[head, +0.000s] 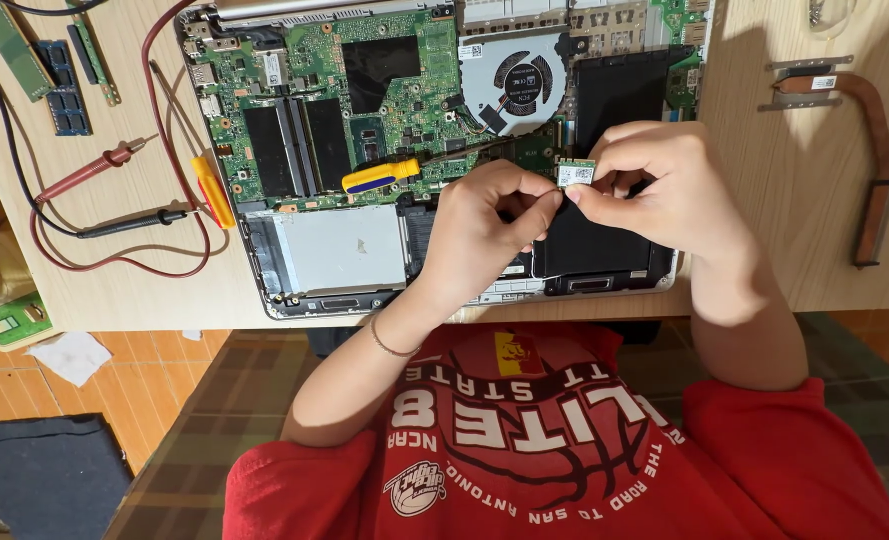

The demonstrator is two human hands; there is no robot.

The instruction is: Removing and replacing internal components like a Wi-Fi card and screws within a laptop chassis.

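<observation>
An opened laptop [305,150] lies bottom-up on a wooden table, its green motherboard exposed. Both my hands meet above its black battery [605,250]. My right hand [665,190] pinches a small green circuit card with a white label [576,174] between thumb and fingers. My left hand [490,225] is closed, and its fingertips pinch at the card's lower left edge. What sits under the fingertips is hidden. A screwdriver with a yellow and blue handle [380,177] rests on the motherboard just left of my left hand.
The laptop also shows a round fan [525,80] and a silver drive [340,250]. Left of it lie red [90,172] and black [130,222] meter probes with cables, a yellow tool [213,190] and memory sticks [63,88]. A copper heat pipe [870,120] lies at the right.
</observation>
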